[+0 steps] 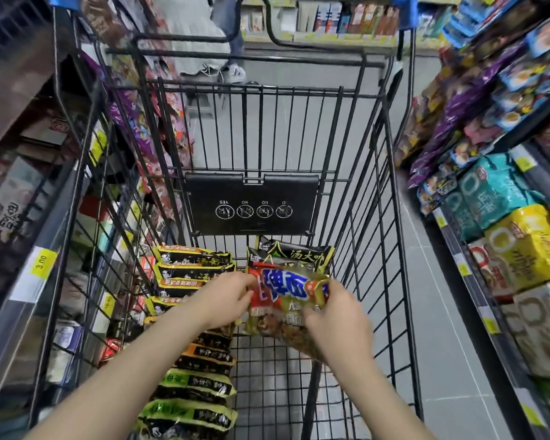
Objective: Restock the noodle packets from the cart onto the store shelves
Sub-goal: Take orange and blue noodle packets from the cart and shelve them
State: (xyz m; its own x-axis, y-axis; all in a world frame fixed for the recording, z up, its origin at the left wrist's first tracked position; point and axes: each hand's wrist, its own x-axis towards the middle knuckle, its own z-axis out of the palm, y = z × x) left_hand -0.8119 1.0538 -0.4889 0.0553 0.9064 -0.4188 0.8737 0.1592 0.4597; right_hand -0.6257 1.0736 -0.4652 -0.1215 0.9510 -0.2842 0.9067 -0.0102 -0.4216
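Both hands are reaching into the black wire cart (pixel 394 217), the left hand (pixel 227 296) and right hand (pixel 337 322) pinching with curled fingers a crinkly, glossy red-and-yellow noodle packet (pixel 291 300). It is hovering above the mesh floor, beside a row of shiny black-and-yellow packets (pixel 194 344) standing on edge along the cart's left side.

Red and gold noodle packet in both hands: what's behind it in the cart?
Behind the red and gold noodle packet, held by the left hand and right hand, a black packet with yellow trim leans toward the black wire cart end. Its lower part is covered.
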